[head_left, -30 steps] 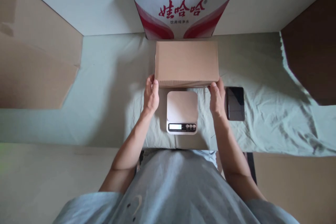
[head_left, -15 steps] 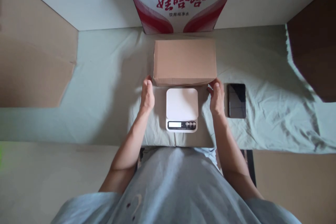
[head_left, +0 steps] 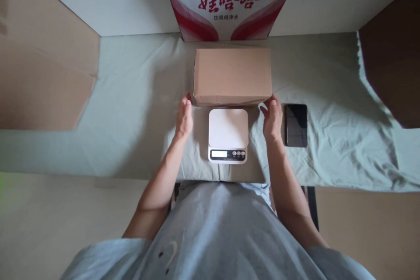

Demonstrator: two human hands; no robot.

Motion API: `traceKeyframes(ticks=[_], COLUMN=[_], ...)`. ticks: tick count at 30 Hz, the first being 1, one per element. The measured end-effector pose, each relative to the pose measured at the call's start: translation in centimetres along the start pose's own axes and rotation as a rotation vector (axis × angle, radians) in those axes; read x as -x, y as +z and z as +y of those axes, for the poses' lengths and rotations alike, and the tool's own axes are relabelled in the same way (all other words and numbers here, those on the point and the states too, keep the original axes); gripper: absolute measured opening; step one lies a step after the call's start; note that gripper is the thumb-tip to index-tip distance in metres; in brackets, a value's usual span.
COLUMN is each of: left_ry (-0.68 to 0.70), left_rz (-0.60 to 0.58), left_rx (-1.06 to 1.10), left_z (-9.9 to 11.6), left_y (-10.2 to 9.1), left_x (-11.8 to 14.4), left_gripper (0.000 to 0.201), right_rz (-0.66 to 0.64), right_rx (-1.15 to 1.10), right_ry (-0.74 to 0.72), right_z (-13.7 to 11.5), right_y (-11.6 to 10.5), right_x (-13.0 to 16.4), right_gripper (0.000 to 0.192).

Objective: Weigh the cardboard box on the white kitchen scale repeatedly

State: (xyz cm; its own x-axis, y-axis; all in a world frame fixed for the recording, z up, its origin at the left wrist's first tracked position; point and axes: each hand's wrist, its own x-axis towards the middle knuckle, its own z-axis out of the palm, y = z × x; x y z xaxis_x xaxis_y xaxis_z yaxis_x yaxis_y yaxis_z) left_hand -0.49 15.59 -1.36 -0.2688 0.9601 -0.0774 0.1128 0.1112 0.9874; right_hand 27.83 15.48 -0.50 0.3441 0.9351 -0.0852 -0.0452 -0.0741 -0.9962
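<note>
A closed brown cardboard box (head_left: 232,74) sits on the cloth-covered table. In front of it, nearer to me, lies a white kitchen scale (head_left: 228,129) with a lit display and a bare weighing plate. My left hand (head_left: 184,117) rests on its edge by the box's near left corner, fingers extended and nothing in it. By the near right corner is my right hand (head_left: 272,117), thumb and fingers apart, also holding nothing. The fingertips of both hands come close to the box; whether they touch it I cannot tell.
A black smartphone (head_left: 296,125) lies right of my right hand. Behind the brown box stands a large white and red carton (head_left: 229,4). Cardboard panels flank the table at left (head_left: 49,61) and right (head_left: 393,61). Pale green cloth (head_left: 131,96) covers the tabletop.
The view has shifted slightly. Both hands, the box, the scale and the phone keep nearly the same places relative to each other.
</note>
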Motion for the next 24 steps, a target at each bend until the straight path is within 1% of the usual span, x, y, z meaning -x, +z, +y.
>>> traceKeyframes(ticks=[3,5,8,11,14,17,20,22,24], left_ry=[0.063,0.096,0.155,0.218,0.216,0.160,0.087,0.044,0.019], left_rz=[-0.063,-0.084,-0.085,-0.074,-0.084,-0.099,-0.095,-0.084,-0.080], left_rx=[0.028,0.021,0.029,0.065,0.081,0.080,0.068,0.062,0.063], left_z=[1.2,2.5,5.1,7.8,9.4,9.2,7.9,7.0,6.2], left_y=[1.2,1.9,2.1,1.2,-0.1,-1.3,-2.2,-2.6,-2.9], left_x=[-0.8,-1.3,-1.2,0.7,3.9,7.4,10.1,11.3,12.0], left_gripper=[0.066,0.064,0.063,0.062,0.056,0.054,0.056,0.056,0.056], right_rz=[-0.114,-0.170,-0.151,-0.089,-0.068,-0.061,-0.059,-0.058,-0.058], right_rx=[0.015,0.047,0.065,0.020,-0.083,-0.168,-0.180,-0.177,-0.176], right_ry=[-0.083,-0.133,-0.202,-0.274,-0.281,-0.181,-0.106,-0.075,-0.059], right_z=[-0.8,-1.5,-3.0,-5.3,-7.3,-7.8,-7.0,-6.3,-5.8], right_y=[1.0,1.6,1.9,1.3,0.5,-0.1,-0.8,-1.2,-1.6], right_x=[-0.9,-1.6,-2.1,-1.0,2.0,6.1,9.7,11.3,12.2], right_gripper=[0.054,0.053,0.055,0.058,0.055,0.050,0.050,0.050,0.051])
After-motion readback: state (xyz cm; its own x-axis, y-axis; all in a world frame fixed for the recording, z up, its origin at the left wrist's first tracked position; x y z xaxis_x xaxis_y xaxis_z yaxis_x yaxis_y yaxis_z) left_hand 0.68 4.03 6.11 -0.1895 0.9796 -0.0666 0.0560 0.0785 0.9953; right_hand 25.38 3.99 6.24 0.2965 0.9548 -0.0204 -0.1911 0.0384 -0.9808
